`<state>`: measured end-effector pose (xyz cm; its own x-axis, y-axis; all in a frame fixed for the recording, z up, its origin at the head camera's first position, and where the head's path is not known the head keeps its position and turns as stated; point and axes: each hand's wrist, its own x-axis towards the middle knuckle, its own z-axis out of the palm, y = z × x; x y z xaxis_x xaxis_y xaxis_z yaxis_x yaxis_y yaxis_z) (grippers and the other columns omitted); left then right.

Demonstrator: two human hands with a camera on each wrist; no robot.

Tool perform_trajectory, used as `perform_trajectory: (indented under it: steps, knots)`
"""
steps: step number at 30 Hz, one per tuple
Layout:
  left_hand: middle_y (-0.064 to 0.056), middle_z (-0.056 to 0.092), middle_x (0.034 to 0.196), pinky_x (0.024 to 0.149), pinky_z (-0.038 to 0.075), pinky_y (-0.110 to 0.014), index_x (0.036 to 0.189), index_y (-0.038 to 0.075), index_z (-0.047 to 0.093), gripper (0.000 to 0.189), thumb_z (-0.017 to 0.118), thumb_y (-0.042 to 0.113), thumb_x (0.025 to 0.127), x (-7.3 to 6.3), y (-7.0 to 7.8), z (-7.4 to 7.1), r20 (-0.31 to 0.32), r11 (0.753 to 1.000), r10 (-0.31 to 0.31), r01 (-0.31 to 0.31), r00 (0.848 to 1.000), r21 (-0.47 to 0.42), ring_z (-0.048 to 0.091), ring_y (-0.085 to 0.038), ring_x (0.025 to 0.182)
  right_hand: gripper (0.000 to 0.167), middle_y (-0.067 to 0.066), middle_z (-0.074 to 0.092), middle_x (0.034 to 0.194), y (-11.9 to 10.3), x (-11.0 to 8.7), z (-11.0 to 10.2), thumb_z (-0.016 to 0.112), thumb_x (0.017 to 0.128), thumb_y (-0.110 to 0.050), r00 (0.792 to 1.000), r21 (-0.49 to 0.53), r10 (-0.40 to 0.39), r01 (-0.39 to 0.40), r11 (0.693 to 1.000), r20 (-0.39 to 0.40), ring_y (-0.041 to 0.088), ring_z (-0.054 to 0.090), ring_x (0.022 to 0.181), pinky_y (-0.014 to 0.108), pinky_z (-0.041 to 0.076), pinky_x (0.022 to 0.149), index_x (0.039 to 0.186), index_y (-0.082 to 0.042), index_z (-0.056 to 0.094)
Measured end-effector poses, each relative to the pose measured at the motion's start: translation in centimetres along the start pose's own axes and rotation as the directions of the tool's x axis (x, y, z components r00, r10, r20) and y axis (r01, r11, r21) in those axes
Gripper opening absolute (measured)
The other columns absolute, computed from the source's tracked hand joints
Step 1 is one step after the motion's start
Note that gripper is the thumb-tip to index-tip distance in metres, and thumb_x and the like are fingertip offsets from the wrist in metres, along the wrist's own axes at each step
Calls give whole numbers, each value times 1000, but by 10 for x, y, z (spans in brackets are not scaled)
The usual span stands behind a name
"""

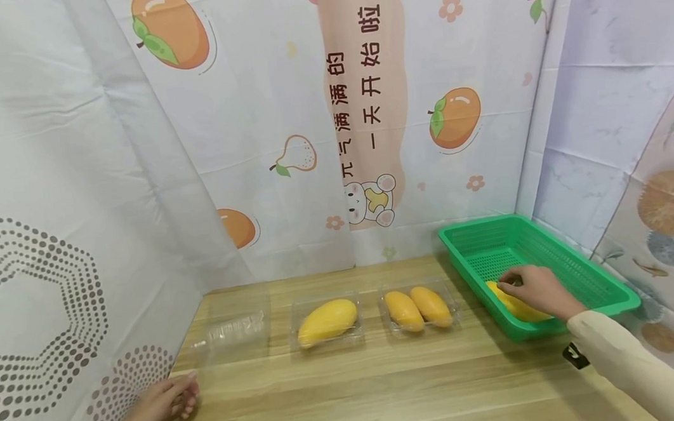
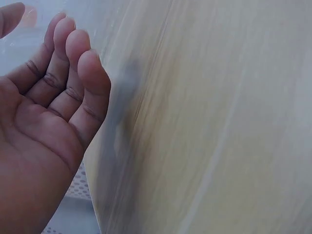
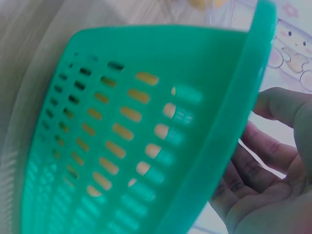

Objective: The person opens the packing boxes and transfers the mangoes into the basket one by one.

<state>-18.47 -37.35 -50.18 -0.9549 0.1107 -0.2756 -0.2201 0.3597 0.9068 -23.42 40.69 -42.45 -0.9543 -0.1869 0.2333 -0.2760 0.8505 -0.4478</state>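
My right hand [image 1: 538, 289] is over the near part of a green plastic basket [image 1: 478, 233], just above a yellow mango-shaped fruit [image 1: 522, 309] lying in it. In the right wrist view its loosely bent fingers hold nothing and show past the rim of the basket [image 3: 161, 46]; yellow shows through the slots. At the table's left edge is my left hand [image 1: 165, 401], close to a transparent plastic box [image 1: 237, 330]. The left wrist view shows this hand [image 2: 53, 117] with its palm in sight, fingers gently bent and nothing in them.
A yellow mango [image 1: 327, 321] lies in a transparent box mid-table. Two orange-yellow mangoes [image 1: 404, 310] share another box beside it. Printed curtains [image 1: 281, 239] enclose the wooden table [image 1: 369, 387] at the back and sides. A small black object [image 1: 576, 355] is near the right sleeve.
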Motion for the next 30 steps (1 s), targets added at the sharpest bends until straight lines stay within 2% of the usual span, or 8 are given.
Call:
perform_trajectory:
  steps: [9,17,21,30]
  knots:
    - [-10,64,94,71,59,-34,109,-11,63,49,47,35,111,5,8,11,98,995,97,-100,990,25,64,-17,77,21,3,73,100,-22,8,8,69,100,-19,999,17,-32,32,999,-5,18,66,85,43,57,72,112,-3,75]
    - [-7,65,87,69,59,-32,107,-18,61,46,43,24,112,14,10,26,220,981,180,-192,959,35,63,-12,74,19,3,73,101,-45,14,16,70,99,-18,997,25,-66,67,997,-39,18,66,86,40,57,72,111,-4,74]
    - [-7,65,88,70,59,-31,110,-16,62,47,44,26,112,18,13,34,246,978,184,-203,952,54,63,-13,76,15,2,73,101,-56,17,17,72,98,-16,994,27,-98,100,995,-54,17,66,86,38,56,72,109,-7,75]
    - [-4,63,84,66,56,-26,108,-12,64,46,50,32,110,26,21,60,242,984,166,-177,956,26,60,-12,72,15,-1,71,95,-71,26,30,72,98,-15,991,43,-131,133,990,-40,15,64,83,32,54,69,109,-5,75]
